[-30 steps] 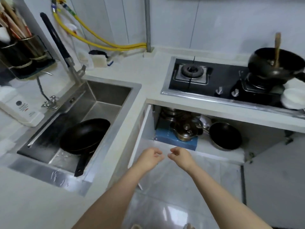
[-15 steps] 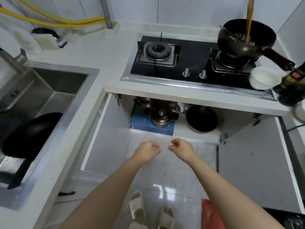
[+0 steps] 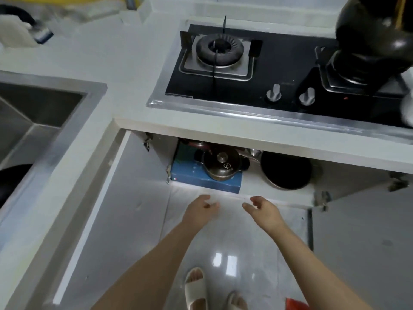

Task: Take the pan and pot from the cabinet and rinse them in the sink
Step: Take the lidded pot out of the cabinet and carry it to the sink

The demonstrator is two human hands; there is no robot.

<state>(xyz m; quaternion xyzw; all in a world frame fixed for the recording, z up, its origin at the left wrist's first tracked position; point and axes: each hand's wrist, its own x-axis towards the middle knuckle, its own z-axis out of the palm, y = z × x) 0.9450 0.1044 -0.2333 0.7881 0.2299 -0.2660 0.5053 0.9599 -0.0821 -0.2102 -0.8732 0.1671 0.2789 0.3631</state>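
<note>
Pot (image 3: 222, 164), lidded and brassy, sits on a blue box (image 3: 202, 179) inside the open cabinet (image 3: 348, 175) under the stove (image 3: 268, 70). Dark pan (image 3: 287, 171) lies just right of it on the cabinet floor. Second black pan (image 3: 10, 182) in the sink (image 3: 51, 151), far left, mostly cut off by the frame edge. Left hand (image 3: 201, 209) and right hand (image 3: 262, 209) hover side by side near the cabinet's front edge, below the pot, touching nothing; fingers loosely curled and apart, holding nothing. Black wok (image 3: 375, 30) on the right burner. White surface (image 3: 111, 54) between sink and stove. Sandalled feet (image 3: 196, 289) on the glossy floor.
</note>
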